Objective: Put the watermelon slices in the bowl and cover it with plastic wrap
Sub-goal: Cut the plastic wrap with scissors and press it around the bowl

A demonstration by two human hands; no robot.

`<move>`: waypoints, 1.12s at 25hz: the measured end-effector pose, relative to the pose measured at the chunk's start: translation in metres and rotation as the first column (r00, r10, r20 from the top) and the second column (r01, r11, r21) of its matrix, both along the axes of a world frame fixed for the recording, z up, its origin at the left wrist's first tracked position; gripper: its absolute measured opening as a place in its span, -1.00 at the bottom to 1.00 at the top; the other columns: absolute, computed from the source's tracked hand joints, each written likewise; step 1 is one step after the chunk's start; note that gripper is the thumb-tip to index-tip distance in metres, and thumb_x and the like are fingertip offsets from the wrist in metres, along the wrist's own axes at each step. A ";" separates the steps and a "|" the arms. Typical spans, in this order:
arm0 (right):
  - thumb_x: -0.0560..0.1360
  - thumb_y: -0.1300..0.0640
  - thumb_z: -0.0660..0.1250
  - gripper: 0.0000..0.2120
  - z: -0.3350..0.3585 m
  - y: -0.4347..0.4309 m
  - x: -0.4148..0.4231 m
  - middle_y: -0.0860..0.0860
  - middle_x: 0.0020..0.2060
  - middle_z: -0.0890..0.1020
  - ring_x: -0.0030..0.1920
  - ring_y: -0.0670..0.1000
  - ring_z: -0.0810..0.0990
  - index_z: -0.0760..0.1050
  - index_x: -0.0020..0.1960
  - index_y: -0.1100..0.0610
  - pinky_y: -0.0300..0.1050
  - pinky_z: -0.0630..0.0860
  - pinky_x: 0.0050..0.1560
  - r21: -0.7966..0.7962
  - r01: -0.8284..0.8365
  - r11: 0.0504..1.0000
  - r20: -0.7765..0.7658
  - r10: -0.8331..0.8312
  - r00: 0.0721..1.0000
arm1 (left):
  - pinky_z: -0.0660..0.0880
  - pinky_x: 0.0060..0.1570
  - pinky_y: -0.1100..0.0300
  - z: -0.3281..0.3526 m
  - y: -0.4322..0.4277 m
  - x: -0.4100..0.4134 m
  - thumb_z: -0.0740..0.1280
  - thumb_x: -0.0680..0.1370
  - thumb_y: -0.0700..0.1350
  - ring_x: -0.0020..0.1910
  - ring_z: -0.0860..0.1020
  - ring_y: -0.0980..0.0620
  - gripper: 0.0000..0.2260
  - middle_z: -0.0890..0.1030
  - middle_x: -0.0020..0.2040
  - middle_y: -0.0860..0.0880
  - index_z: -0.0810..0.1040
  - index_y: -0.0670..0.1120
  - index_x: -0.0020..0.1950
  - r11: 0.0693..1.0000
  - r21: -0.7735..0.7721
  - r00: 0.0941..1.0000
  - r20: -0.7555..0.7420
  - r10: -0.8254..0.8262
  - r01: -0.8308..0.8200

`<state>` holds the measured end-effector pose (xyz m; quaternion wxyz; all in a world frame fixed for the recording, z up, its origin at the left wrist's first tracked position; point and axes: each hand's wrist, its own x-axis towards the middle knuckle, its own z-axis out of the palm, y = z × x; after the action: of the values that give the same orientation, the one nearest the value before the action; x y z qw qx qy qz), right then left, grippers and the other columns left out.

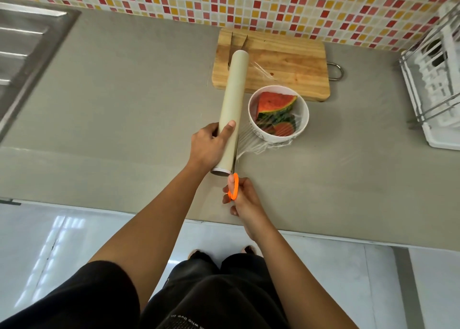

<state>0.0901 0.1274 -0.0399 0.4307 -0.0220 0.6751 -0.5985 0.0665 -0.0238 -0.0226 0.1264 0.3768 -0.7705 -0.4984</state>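
A white bowl [302, 127] on the grey counter holds watermelon slices [275, 103], red flesh with dark green rind. Clear plastic wrap [251, 143] stretches over the bowl and runs back to a long cream roll [232, 99]. My left hand [210, 145] grips the roll near its close end and holds it above the counter, left of the bowl. My right hand [242, 199] holds orange-handled scissors [234, 185], whose blades lie along the roll's right side where the wrap leaves it.
A wooden cutting board [286, 62] lies behind the bowl against the tiled wall, with a knife partly hidden by the roll. A steel sink [27, 55] is at the far left. A white dish rack [438, 80] stands at the right.
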 end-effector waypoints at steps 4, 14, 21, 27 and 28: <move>0.51 -0.05 0.26 -0.81 0.008 -0.002 -0.012 -0.06 -0.23 0.54 -0.38 -0.21 0.52 0.38 -0.07 0.07 -0.46 0.35 -0.45 -0.033 0.001 0.999 -0.057 -0.003 0.998 | 0.30 -0.39 0.24 -0.001 0.001 -0.001 0.22 0.53 0.24 -0.38 0.41 0.09 -0.60 0.44 -0.41 0.04 0.43 -0.01 -0.36 1.000 0.013 1.000 -0.007 0.009 -0.009; 0.50 -0.07 0.27 -0.72 0.007 -0.010 -0.035 -0.15 -0.31 0.59 -0.40 -0.25 0.52 0.39 -0.02 0.15 -0.44 0.42 -0.32 0.010 -0.009 1.000 -0.140 0.011 0.990 | 0.30 -0.40 0.29 -0.006 0.000 -0.004 0.20 0.55 0.18 -0.37 0.42 0.10 -0.60 0.47 -0.40 0.02 0.52 -0.12 -0.25 0.999 0.039 0.999 -0.006 0.036 -0.036; 0.48 -0.10 0.28 -0.74 0.005 -0.024 -0.053 -0.02 -0.27 0.56 -0.34 -0.19 0.53 0.37 -0.10 0.10 -0.36 0.47 -0.26 -0.032 -0.006 0.999 -0.180 0.000 0.984 | 0.43 -0.22 0.10 -0.006 -0.001 -0.002 0.21 0.55 0.18 -0.21 0.51 -0.07 -0.60 0.60 -0.22 -0.13 0.59 -0.14 -0.11 0.996 0.078 0.999 -0.016 0.046 -0.045; 0.47 -0.11 0.31 -0.74 0.005 -0.038 -0.064 -0.09 -0.30 0.57 -0.37 -0.30 0.55 0.37 -0.13 0.07 -0.44 0.42 -0.38 -0.041 0.021 0.999 -0.171 -0.028 0.985 | 0.44 -0.20 0.11 -0.004 -0.004 0.001 0.22 0.55 0.16 -0.17 0.54 -0.06 -0.65 0.61 -0.22 -0.08 0.61 -0.09 -0.09 0.996 0.083 0.999 -0.029 0.032 -0.029; 0.48 -0.11 0.30 -0.75 0.005 -0.039 -0.066 -0.08 -0.31 0.55 -0.39 -0.30 0.53 0.36 -0.14 0.07 -0.44 0.41 -0.39 -0.036 0.023 0.999 -0.188 -0.030 0.982 | 0.43 -0.21 0.12 -0.004 -0.005 0.001 0.22 0.55 0.15 -0.17 0.54 -0.06 -0.66 0.61 -0.22 -0.06 0.61 -0.08 -0.09 0.996 0.084 0.999 -0.031 0.028 -0.026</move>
<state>0.0241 0.0880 -0.0350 0.3565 -0.0767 0.7029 -0.6106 0.0676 -0.0291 -0.0265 0.1294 0.3841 -0.7416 -0.5345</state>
